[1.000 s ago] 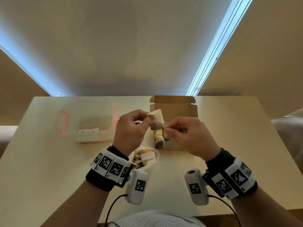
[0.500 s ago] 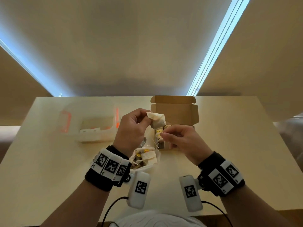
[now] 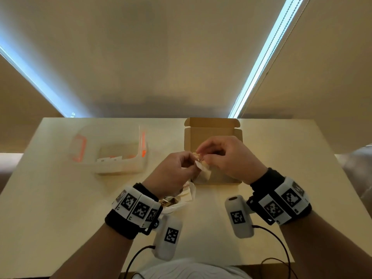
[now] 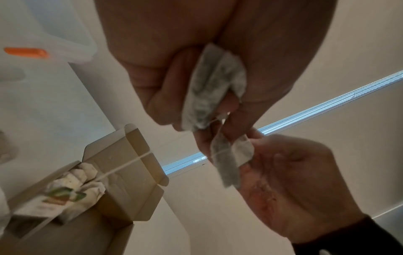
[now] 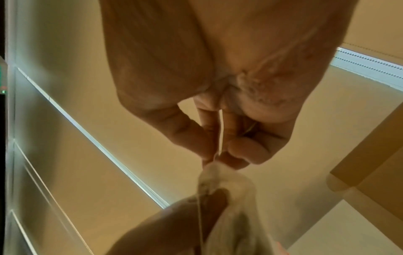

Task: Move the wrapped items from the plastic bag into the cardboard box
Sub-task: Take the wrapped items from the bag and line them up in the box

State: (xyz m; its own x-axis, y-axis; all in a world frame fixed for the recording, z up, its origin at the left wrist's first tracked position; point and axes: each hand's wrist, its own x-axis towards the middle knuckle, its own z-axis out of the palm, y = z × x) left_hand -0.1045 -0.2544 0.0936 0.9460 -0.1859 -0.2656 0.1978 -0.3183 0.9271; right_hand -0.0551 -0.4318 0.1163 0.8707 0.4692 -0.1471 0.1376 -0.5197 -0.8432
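My left hand [image 3: 191, 165] pinches a white tea bag [image 4: 213, 89] between thumb and fingers, just above the near left corner of the open cardboard box [image 3: 213, 125]. My right hand [image 3: 203, 156] meets it and pinches a second tea bag [image 4: 231, 155] hanging below the first. A thin string [image 4: 122, 165] runs from the held bags down to several wrapped tea bags [image 4: 74, 182] lying in the box. In the right wrist view my right fingertips [image 5: 209, 155] nip the string at the top of a bag [image 5: 224, 186]. The plastic bag [image 3: 181, 200] lies under my left wrist with wrapped items inside.
A clear plastic container [image 3: 112, 154] with orange clasps stands on the table [image 3: 60, 198] to the left of the box. The box lid [image 3: 211, 122] stands open at the back. Cables trail from both wrist cameras near the table's front edge.
The tea bag in my left hand has come down and to the right. My right hand has risen from the box to meet it and now pinches at the bags.
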